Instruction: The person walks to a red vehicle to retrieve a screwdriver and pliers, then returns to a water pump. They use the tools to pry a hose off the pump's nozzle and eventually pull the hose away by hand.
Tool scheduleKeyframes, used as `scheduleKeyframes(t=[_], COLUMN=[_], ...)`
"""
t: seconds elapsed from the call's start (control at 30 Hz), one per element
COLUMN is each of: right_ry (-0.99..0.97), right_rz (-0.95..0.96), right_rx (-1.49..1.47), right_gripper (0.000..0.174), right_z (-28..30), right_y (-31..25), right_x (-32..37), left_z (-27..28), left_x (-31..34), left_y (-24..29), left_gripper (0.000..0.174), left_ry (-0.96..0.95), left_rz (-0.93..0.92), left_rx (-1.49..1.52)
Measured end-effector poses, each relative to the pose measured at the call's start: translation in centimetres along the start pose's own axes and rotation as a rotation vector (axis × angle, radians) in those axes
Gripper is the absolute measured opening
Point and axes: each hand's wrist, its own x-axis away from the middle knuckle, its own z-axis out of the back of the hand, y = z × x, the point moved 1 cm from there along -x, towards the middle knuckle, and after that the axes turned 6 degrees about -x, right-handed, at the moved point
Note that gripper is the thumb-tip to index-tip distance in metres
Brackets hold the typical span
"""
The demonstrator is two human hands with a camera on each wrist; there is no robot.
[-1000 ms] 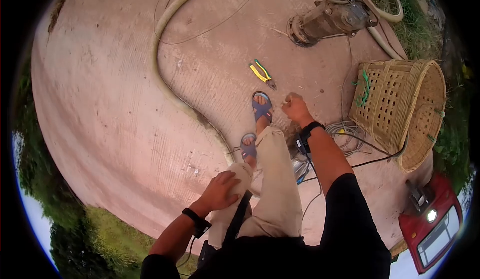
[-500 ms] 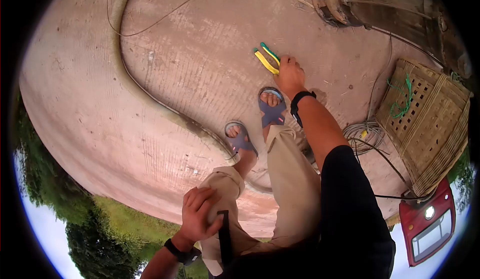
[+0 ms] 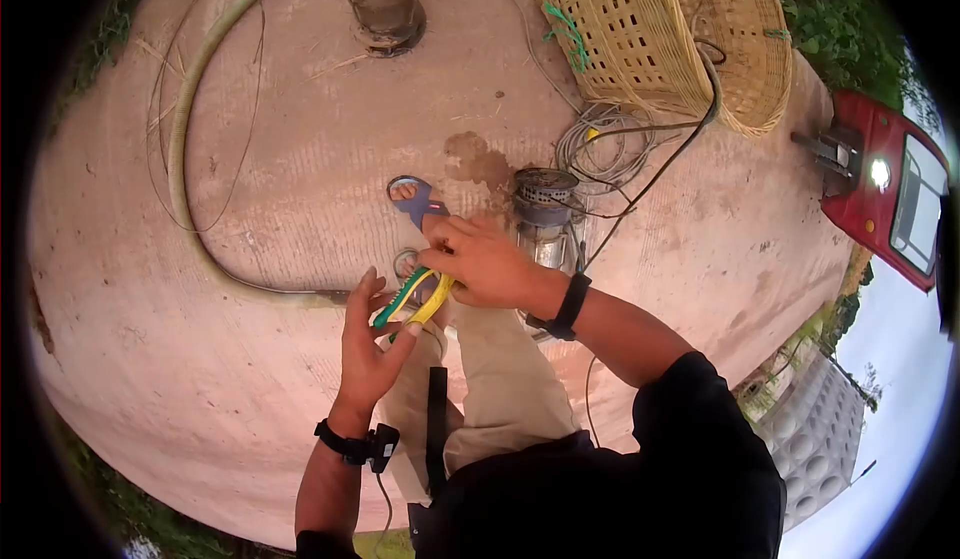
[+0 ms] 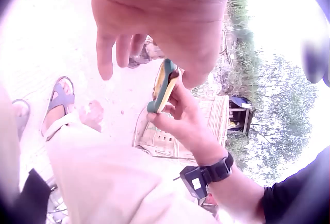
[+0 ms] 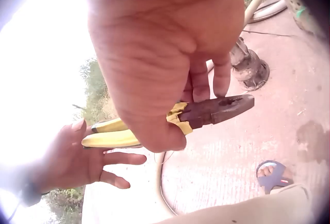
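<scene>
A pair of pliers [image 3: 432, 299] with yellow and green handles is held up in front of the knees. My right hand [image 3: 495, 267] grips it near the pivot, thumb across the yellow grip in the right wrist view. The dark metal nose [image 5: 227, 110] sticks out past that hand. My left hand [image 3: 368, 344] is spread around the handle ends, its fingers straight and its thumb right at the yellow grip. In the left wrist view the green handle [image 4: 164, 87] shows below the left palm [image 4: 160, 12].
A metal pump-like cylinder [image 3: 545, 209] stands by the right leg, beside coiled cable [image 3: 605, 149]. Further off are another rusty cylinder [image 3: 385, 4], a wicker basket [image 3: 630, 49] and a red vehicle [image 3: 880, 184]. A thick hose [image 3: 185, 149] curves across the concrete on the left.
My right hand reached down to the pliers on the ground, took hold of them and brought them up. My left hand left the knee and moved to the handles. The head view has turned right.
</scene>
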Motion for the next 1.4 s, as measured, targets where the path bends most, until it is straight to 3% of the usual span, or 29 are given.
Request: scheduleKeyframes(t=[0.03,0.07,0.1,0.13,0.17,0.27,0.33,0.37,0.43,0.47,0.53,0.6,0.67,0.73,0.77,0.87,0.93,1.0,1.17,1.27,1.4], right_ry=[0.013,0.021,0.082,0.111,0.151,0.254,0.628,0.622,0.770,0.760,0.569,0.541,0.503,0.554,0.565,0.389,0.332,0.260,0.134,0.087,-0.043], right_rz=[0.027,0.054,0.060,0.050,0.030,-0.042,-0.313,-0.306,-0.701,-0.693,-0.758,-0.816,-0.850,-0.973,-1.002,-0.857,-0.849,-0.845,-0.993,-1.089,-1.124], right_rx=[0.037,0.068,0.077,0.080,0.073,0.075,-0.052,-0.050,-0.726,-0.725,-1.461,-1.551,-1.646,-1.662,-1.647,-1.562,-1.420,-1.193,-1.002,-0.994,-0.994], right_gripper=[0.042,0.041,0.030,0.030,0.030,0.039,0.037,0.037,0.034,0.034,0.036,0.036,0.037,0.036,0.031,0.032,0.031,0.032,0.037,0.038,0.042], right_z=[1.2,1.9,2.3,2.9,3.6,5.0,5.8,5.7,4.1,4.0,3.0,2.2,2.6,3.8,5.0,7.9,11.3,15.1,23.3,24.8,23.8], right_y=[-2.0,-3.8,-4.8,-5.7,-6.5,-9.2,-11.1,-11.3,-10.7,-10.4,-10.0,-9.3,-7.3,-3.6,-1.9,7.1,12.2,16.2,19.8,21.0,24.1], right_x=[2.5,5.1,7.5,9.9,12.2,19.6,24.2,26.4,31.5,33.7,37.8,41.3,44.6,48.3,49.5,54.2,56.6,59.0,63.8,65.4,64.4], left_z=[-0.2,-0.5,-1.3,-2.5,-3.6,-7.8,-11.5,-13.5,-17.3,-19.4,-22.8,-26.3,-30.3,-34.6,-36.4,-41.8,-44.5,-47.1,-52.5,-55.7,-58.7], left_x=[0.5,1.7,2.8,3.9,5.2,9.0,11.0,12.0,13.9,14.4,15.3,16.0,16.0,15.5,15.4,14.3,14.4,15.1,17.7,18.4,18.7], left_y=[2.2,4.6,6.9,8.7,10.0,11.9,13.0,13.7,14.4,14.5,15.6,16.9,16.8,17.4,17.9,17.6,18.6,19.6,23.4,23.6,21.5], left_gripper=[0.067,0.067,0.061,0.056,0.045,0.039,0.040,0.040,0.040,0.041,0.042,0.048,0.048,0.045,0.044,0.042,0.041,0.041,0.041,0.040,0.039], left_ry=[-0.242,-0.273,-0.471,-0.657,-0.706,-0.726,-0.734,-0.725,-0.707,-0.749,-0.789,-0.970,-0.933,-1.188,-1.226,-1.005,-0.687,-0.490,-0.476,-0.409,-0.232], left_rz=[0.017,0.004,0.215,0.433,0.398,0.339,0.251,0.229,0.217,0.139,0.069,0.047,-0.015,-0.253,-0.240,-0.153,-0.084,-0.173,-0.026,-0.099,-0.020], left_rx=[0.071,0.050,0.231,0.409,0.383,0.424,0.497,0.477,0.464,0.409,0.354,0.294,0.228,-0.116,-0.105,-0.122,-0.262,-0.498,-0.382,-0.436,-0.256])
